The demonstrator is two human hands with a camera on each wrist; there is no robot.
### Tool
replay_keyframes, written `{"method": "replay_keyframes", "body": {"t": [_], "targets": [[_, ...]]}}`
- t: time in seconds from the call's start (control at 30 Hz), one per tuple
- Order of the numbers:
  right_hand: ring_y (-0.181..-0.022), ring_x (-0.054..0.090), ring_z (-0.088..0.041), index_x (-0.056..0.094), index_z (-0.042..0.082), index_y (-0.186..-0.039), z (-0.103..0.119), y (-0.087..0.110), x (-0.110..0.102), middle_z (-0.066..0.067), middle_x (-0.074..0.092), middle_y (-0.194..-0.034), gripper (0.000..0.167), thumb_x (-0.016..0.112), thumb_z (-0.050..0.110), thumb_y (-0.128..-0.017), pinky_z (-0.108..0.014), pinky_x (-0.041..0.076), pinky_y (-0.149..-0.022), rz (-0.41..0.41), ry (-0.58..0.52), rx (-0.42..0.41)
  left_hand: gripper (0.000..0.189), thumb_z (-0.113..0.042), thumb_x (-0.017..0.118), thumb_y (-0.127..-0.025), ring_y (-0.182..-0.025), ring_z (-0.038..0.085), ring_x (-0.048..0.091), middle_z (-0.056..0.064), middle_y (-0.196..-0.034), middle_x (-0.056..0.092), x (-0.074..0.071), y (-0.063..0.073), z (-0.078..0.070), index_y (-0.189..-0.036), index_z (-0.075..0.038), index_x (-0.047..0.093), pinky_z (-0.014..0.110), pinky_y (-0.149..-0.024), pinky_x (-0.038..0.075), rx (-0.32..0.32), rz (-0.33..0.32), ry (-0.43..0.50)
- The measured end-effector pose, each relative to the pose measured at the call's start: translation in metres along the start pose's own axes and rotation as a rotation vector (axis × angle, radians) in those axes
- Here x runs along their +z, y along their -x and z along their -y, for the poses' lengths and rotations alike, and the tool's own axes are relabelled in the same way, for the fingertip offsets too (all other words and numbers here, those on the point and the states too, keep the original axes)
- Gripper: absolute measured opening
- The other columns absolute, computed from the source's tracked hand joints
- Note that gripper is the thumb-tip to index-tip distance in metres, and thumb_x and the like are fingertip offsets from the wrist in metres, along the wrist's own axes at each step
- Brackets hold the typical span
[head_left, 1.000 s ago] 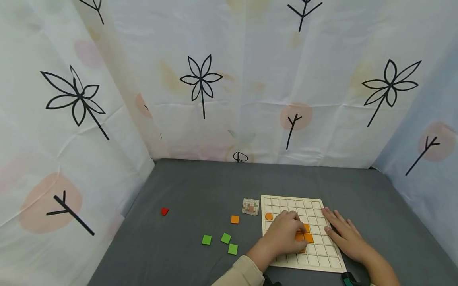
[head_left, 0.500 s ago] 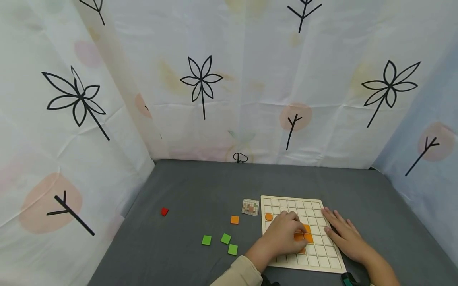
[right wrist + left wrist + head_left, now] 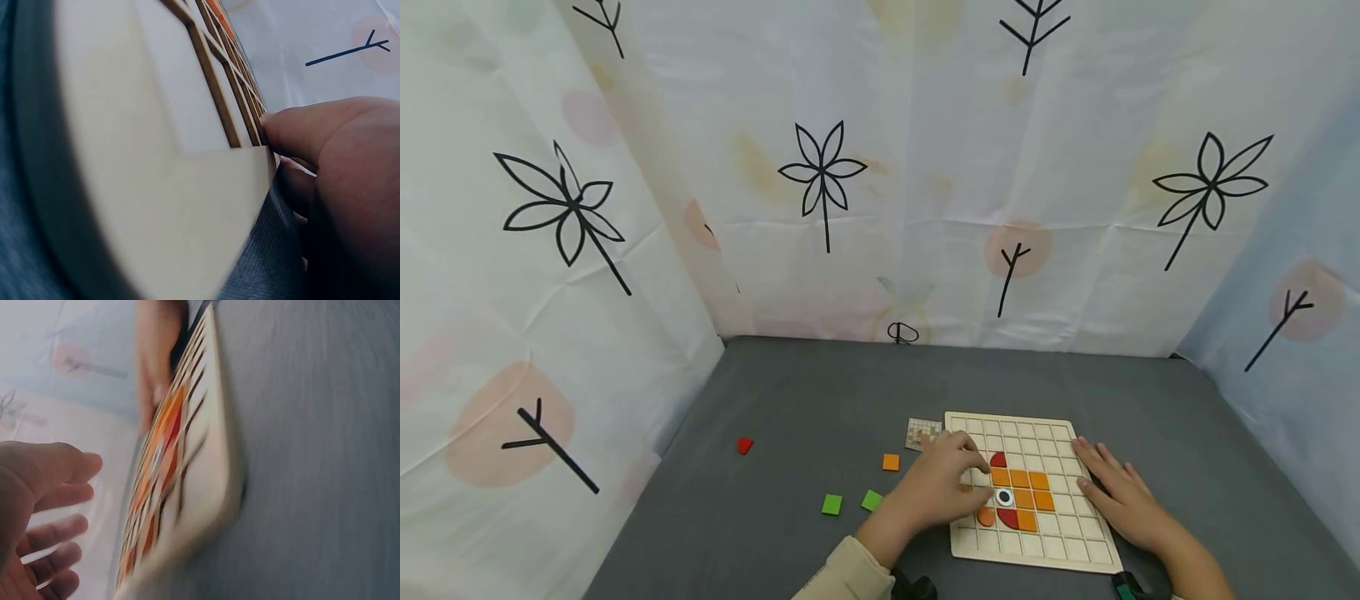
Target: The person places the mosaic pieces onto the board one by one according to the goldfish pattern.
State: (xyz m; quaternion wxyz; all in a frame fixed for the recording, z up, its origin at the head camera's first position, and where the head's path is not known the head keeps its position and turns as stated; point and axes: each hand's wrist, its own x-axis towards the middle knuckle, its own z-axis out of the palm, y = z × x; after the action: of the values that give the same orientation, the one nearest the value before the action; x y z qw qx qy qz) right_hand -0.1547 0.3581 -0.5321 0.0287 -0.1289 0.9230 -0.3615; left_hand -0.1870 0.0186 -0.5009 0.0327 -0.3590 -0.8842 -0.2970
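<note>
A pale wooden grid board (image 3: 1078, 529) lies on the grey table. Orange square tiles (image 3: 1024, 500) fill several of its cells, beside a white tile with a black dot (image 3: 1003, 497). One curved red tile (image 3: 997, 459) sits above them, another red tile (image 3: 1007, 518) below, near a round orange tile (image 3: 986, 517). Over the board's left part is my left hand (image 3: 936, 479), partly covering it; the left wrist view shows its fingers (image 3: 62, 531) apart, holding nothing. My right hand (image 3: 1123, 492) rests along the right edge, its thumb (image 3: 294, 131) touching the board.
Left of the board lie green square tiles (image 3: 832, 504), an orange square tile (image 3: 891, 462) and, farther off, a small red tile (image 3: 744, 445). A picture card (image 3: 919, 431) touches or nearly touches the board's upper left. Patterned cloth (image 3: 917, 167) hangs behind the table.
My left hand has moved left from the middle of the board, uncovering the white dotted tile, the red tiles and more orange squares. The right hand stays at the board's edge.
</note>
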Motion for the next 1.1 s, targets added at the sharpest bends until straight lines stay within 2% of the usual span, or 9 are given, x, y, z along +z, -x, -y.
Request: {"method": "replay_keyframes", "body": {"t": [0.2,0.33,0.47,0.53,0.67,0.77,0.9,1.0,1.1], "targets": [[-0.162,0.006,-0.052,0.032,0.005,-0.167,0.001,0.0,-0.001,-0.032,0.025,-0.17,0.065,0.054,0.03,-0.112,-0.082,-0.003,-0.118,0.007,0.006,0.013,0.025,-0.032,0.081,-0.096,-0.1,0.013,0.055,-0.004,-0.116,0.066,-0.036,0.032,0.046,-0.117,-0.019,0.08,0.032,-0.086,0.051,-0.149,-0.101,-0.001],[-0.166,-0.007,-0.018,0.031,0.006,-0.167,0.0,0.001,-0.001,-0.032,0.025,-0.17,0.065,0.053,0.032,-0.112,-0.081,-0.004,-0.118,0.007,0.008,0.019,0.029,-0.029,0.085,-0.092,-0.1,0.018,0.056,-0.001,-0.113,0.067,-0.048,0.051,0.073,-0.119,-0.018,0.079,0.038,-0.085,0.053,-0.24,-0.077,0.019],[-0.146,-0.011,0.022,0.031,0.006,-0.168,-0.001,0.003,0.0,-0.033,0.024,-0.17,0.065,0.053,0.033,-0.112,-0.082,-0.005,-0.118,0.004,-0.003,0.018,0.039,-0.03,0.087,-0.09,-0.106,0.019,0.06,0.0,-0.114,0.066,-0.056,0.061,0.09,-0.125,-0.016,0.076,0.043,-0.091,0.054,-0.294,-0.011,0.059],[-0.158,-0.011,0.005,0.031,0.006,-0.167,0.0,0.002,0.0,-0.033,0.024,-0.17,0.066,0.054,0.033,-0.112,-0.083,-0.004,-0.117,0.002,-0.004,0.017,0.042,-0.03,0.087,-0.09,-0.106,0.019,0.06,0.0,-0.114,0.065,-0.058,0.062,0.095,-0.126,-0.014,0.075,0.043,-0.093,0.055,-0.305,0.006,0.072],[-0.16,0.008,-0.057,0.031,0.007,-0.168,0.0,0.001,-0.001,-0.033,0.024,-0.17,0.067,0.055,0.033,-0.111,-0.083,-0.005,-0.117,0.005,-0.007,0.02,0.039,-0.028,0.087,-0.09,-0.103,0.016,0.06,-0.001,-0.112,0.064,-0.059,0.064,0.099,-0.124,-0.013,0.076,0.04,-0.091,0.055,-0.318,0.016,0.074],[-0.156,0.011,-0.064,0.031,0.006,-0.168,0.001,0.0,-0.001,-0.033,0.024,-0.17,0.067,0.055,0.033,-0.111,-0.083,-0.005,-0.117,0.008,-0.01,0.021,0.03,-0.026,0.087,-0.09,-0.099,0.015,0.059,-0.002,-0.109,0.063,-0.058,0.064,0.099,-0.117,-0.016,0.08,0.037,-0.087,0.055,-0.323,0.02,0.079],[-0.166,-0.006,-0.018,0.031,0.007,-0.168,0.0,0.001,-0.001,-0.032,0.024,-0.17,0.066,0.054,0.033,-0.111,-0.082,-0.005,-0.117,0.009,-0.016,0.015,0.02,-0.025,0.086,-0.091,-0.095,0.012,0.058,-0.005,-0.108,0.062,-0.058,0.065,0.097,-0.109,-0.019,0.082,0.032,-0.082,0.053,-0.335,0.035,0.11],[-0.144,-0.01,0.024,0.031,0.007,-0.168,-0.001,0.001,0.0,-0.032,0.024,-0.17,0.066,0.054,0.033,-0.112,-0.082,-0.005,-0.118,0.003,-0.013,0.006,0.018,-0.025,0.086,-0.091,-0.095,0.01,0.057,-0.007,-0.108,0.062,-0.058,0.064,0.096,-0.108,-0.021,0.082,0.031,-0.083,0.053,-0.352,0.044,0.124],[-0.13,-0.008,0.036,0.032,0.007,-0.168,-0.001,0.001,0.001,-0.032,0.025,-0.17,0.065,0.054,0.033,-0.112,-0.082,-0.004,-0.118,-0.004,-0.009,-0.002,0.017,-0.027,0.086,-0.091,-0.094,0.01,0.056,-0.007,-0.107,0.061,-0.059,0.063,0.096,-0.107,-0.021,0.082,0.031,-0.082,0.052,-0.359,0.038,0.125]]}}
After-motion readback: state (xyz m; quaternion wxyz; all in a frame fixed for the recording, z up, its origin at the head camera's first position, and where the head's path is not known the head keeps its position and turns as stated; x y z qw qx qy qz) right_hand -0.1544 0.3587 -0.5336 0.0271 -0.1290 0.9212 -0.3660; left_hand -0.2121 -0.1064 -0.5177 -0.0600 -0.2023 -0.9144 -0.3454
